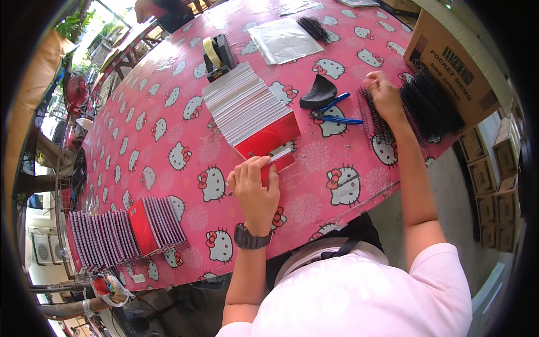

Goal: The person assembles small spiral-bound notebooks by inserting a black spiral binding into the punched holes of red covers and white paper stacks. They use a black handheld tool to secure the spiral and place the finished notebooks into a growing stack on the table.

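Fingers of left hand [255, 188] pinch one red notepad [276, 163]; right hand [384, 92] grips black spiral coils [429, 104] (uncountable) beside one cardboard box [449, 62], contents hidden.

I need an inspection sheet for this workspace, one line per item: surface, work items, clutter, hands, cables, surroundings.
Surface: table under a pink cartoon-cat cloth.
Work items: small red notebook under the left hand; fanned row of red-covered booklets behind it; black spiral bindings by the right hand.
Clutter: tape dispenser, blue-handled pliers, clear plastic sleeve, second booklet row at the near left edge.
Hands: left presses on the notebook; right rests on the bindings, grip not clear.
Cables: nothing seen.
Surroundings: cardboard boxes at right, red fan at left.
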